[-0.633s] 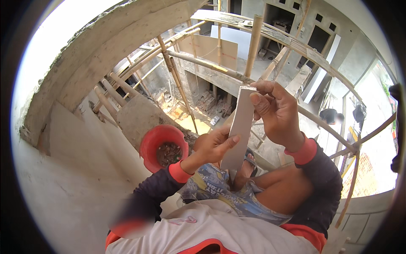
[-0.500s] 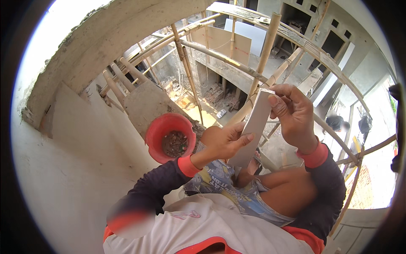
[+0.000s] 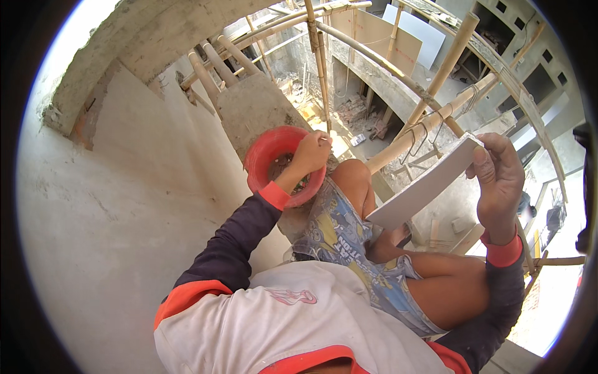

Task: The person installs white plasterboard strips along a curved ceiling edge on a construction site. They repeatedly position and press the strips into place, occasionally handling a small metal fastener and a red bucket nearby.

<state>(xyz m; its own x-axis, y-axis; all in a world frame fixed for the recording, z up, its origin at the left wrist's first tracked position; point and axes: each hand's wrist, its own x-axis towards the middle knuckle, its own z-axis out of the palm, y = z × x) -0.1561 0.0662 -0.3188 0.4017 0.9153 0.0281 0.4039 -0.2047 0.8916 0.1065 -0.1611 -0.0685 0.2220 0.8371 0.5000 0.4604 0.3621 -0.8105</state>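
My right hand [image 3: 500, 177] grips the upper end of a narrow, flat tile strip [image 3: 427, 186] between thumb and fingers. The strip slants down to the left, its pale grey face toward me and its lower end near my knee. Over the far right rim of a red bucket [image 3: 258, 159] is my left hand [image 3: 313, 151], fingers pinched together. A small pale spot shows at those fingertips; I cannot make out what it is. Small dark bits lie in the bucket, partly hidden by my left hand and wrist.
The bucket stands on a rough concrete ledge [image 3: 243, 106] beside a plastered wall [image 3: 124, 206]. Bamboo scaffold poles [image 3: 439, 78] cross ahead and to the right, with bent metal rods [image 3: 414, 140] hanging on one. Rubble [image 3: 352, 115] lies far below, past the ledge.
My left hand has let go of the tile strip and moved left to the bucket. The right hand still holds the strip, now tilted flatter and farther right. The whole view has shifted.
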